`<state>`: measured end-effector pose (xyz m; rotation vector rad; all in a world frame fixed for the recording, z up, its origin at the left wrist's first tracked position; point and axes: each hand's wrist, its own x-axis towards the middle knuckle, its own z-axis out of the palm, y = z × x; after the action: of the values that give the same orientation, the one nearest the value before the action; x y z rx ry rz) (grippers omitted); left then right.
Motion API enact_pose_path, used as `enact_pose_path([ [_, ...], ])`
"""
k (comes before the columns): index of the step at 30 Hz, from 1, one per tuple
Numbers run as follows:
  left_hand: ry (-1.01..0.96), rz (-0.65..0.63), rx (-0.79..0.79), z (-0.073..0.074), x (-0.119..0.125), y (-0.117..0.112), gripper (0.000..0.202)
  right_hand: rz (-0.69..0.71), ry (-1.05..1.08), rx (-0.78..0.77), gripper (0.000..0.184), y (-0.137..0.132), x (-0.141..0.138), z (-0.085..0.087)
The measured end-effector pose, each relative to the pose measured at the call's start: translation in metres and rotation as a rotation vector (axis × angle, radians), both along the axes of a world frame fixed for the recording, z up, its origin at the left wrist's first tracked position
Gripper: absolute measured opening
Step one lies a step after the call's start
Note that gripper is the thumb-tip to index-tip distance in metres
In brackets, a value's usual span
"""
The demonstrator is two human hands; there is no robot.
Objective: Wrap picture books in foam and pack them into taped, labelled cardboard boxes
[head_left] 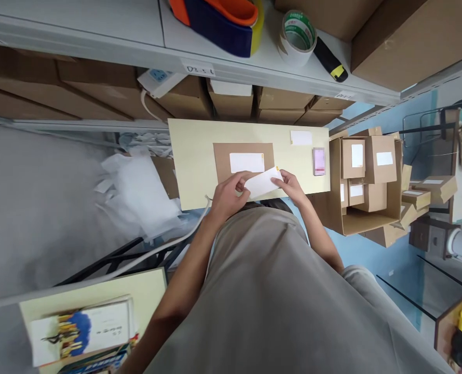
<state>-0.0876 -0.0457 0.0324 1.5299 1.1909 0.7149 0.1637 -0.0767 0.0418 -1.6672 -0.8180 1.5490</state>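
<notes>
I see two hands with one white slip (260, 183) between them. The left hand (229, 196) pinches the left end, and the right hand (292, 188) pinches the right end, with its thumb on top. The hands are apart, with the slip spread from one to the other.

The slip is long and thin. Its long way goes from hand to hand, but on a slant: the right end is farther from the body than the left end. A bit of orange shows at the far right corner.

Just past the hands, on the pale table (194, 166), lies a brown piece (222, 161). I can't tell if it is a box or a flat sheet. A white label (247, 162) is on it, and its long way runs left to right, nearly straight, so the slip and the label don't line up. The left hand is nearer to the brown piece and hangs over its near edge; the right hand is off past its right side. The slip hides the near right part of the brown piece, and I can't tell if they touch
</notes>
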Motion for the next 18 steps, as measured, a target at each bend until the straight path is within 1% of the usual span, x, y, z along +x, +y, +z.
enact_pose_path([
  [2,-0.004,0.124,-0.049,-0.004,0.005,0.002,0.054,0.010,0.019,0.033,0.056,0.001,-0.003,-0.004],
  [4,-0.034,0.255,-0.111,-0.009,0.012,0.004,0.053,0.015,0.037,0.065,0.059,0.000,-0.006,-0.005],
  [6,-0.095,0.375,-0.184,-0.016,0.017,0.005,0.047,0.018,0.048,0.085,0.060,-0.001,-0.008,-0.005],
  [8,-0.176,0.459,-0.269,-0.023,0.021,0.005,0.040,0.028,0.056,0.089,0.061,-0.003,-0.007,-0.004],
  [12,-0.267,0.507,-0.409,-0.028,0.023,0.003,0.030,0.045,0.070,0.086,0.061,-0.007,-0.002,-0.004],
  [16,-0.260,0.550,-0.452,-0.028,0.024,-0.003,0.026,0.055,0.078,0.069,0.058,-0.011,0.004,-0.015],
  [18,-0.260,0.568,-0.457,-0.026,0.025,-0.005,0.022,0.033,0.065,0.049,0.059,-0.012,0.007,-0.023],
])
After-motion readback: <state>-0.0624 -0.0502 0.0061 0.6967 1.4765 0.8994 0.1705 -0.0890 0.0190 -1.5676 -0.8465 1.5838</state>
